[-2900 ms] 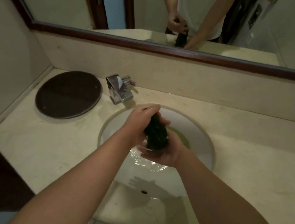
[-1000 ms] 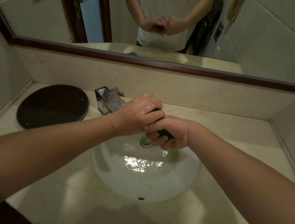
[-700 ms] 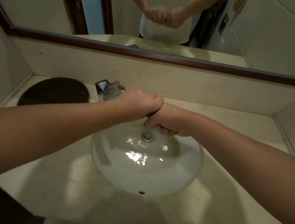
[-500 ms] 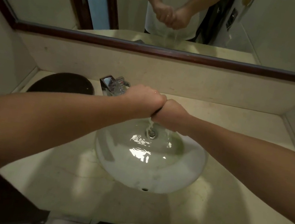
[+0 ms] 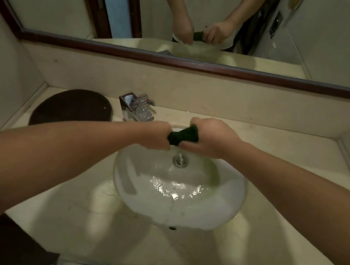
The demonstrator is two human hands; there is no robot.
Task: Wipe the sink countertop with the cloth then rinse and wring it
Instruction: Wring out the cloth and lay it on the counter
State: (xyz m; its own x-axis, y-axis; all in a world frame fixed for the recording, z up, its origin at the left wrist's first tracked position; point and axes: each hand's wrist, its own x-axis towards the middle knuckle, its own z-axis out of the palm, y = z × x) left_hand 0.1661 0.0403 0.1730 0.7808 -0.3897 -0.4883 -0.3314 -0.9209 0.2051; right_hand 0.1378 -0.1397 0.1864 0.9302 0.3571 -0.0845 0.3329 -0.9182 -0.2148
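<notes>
A dark green, tightly rolled cloth (image 5: 183,136) is held in the air over the back part of the white oval ceramic sink basin (image 5: 223,212), roughly above the round metal drain (image 5: 180,161). The left hand (image 5: 157,138) is fisted around the cloth's left end, fingers curled fully closed; the right hand (image 5: 211,137) is clenched around the right end, knuckles up. Only a short twisted section of cloth is exposed between the two fists. A thin stream of water is seen falling from the cloth to the drain, though motion blur makes it hard to be sure of its extent. Rippled water with bright reflections is pooled in the lower half of the basin. The basin is set into a cream marble-look countertop (image 5: 278,242), with a small overflow hole at its near wall. A chrome angular faucet (image 5: 137,108) is mounted at the back left of the basin, just behind the left wrist. A dark brown round tray (image 5: 71,108) lies flat on the countertop left of the faucet, near the left wall. A wall mirror with a dark wood frame (image 5: 203,66) runs above the backsplash; both fists and the cloth are reflected in it.
</notes>
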